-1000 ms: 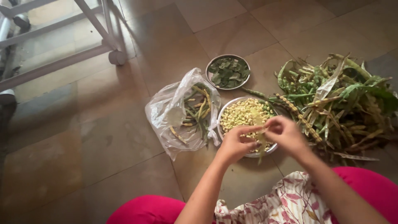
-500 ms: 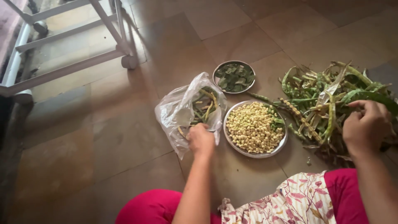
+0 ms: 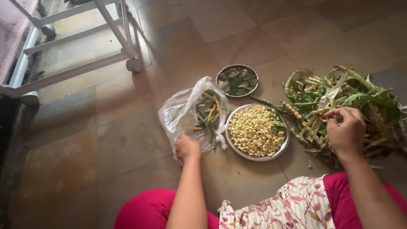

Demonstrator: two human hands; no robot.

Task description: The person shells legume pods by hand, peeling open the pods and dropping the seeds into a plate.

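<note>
My left hand (image 3: pixel 187 147) rests with curled fingers on the near edge of a clear plastic bag (image 3: pixel 183 113) that holds empty green pods. Right of the bag stands a round steel plate (image 3: pixel 285 146) heaped with pale shelled beans (image 3: pixel 253 130). My right hand (image 3: pixel 347 129) reaches into a heap of green bean pods (image 3: pixel 347 99) on the floor at the right, its fingers pinched on a pod. Behind the plate sits a small steel bowl (image 3: pixel 236 79) with green scraps.
A white metal frame with wheels (image 3: pixel 76 46) stands at the upper left on the tiled floor (image 3: pixel 85 140). My pink-clad legs (image 3: pixel 144 212) and a floral cloth (image 3: pixel 288 205) fill the bottom edge.
Both hands left the plate of beans. My left hand went to the plastic bag and my right hand went to the pod heap, where it now pinches a pod.
</note>
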